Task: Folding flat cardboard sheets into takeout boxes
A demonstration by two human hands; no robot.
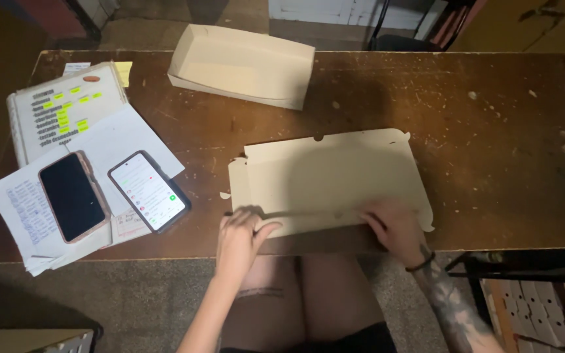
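Flat cardboard box blank (328,176) lies on the worn wooden table (492,131), just right of centre, its near long edge almost at the table's near edge. Both my hands are on that near edge, at the strip that runs along it.

My left hand (240,235) sits at the left end of the strip, thumb out to the right, fingers curled down over the edge; they look pinched on the cardboard flap, though the fingertips themselves are hidden under the knuckles. My right hand (393,225) is at the right end, fingers together and pressed flat on the board, thumb tucked beneath where I can't see it.

To do this fold well, as I judge it: keep both hands level so the crease runs straight along the scored line, not diagonally. Press from the ends toward the middle. Keep the rest of the blank flat on the table while the strip bends.

An already shaped open tray (242,65) stands at the far side, well apart. To the left: a dark-screened phone (73,196) and a lit phone (150,191) side by side on loose papers (116,140), with a highlighted list (60,114) beyond them. All clear of the blank, no crowding.
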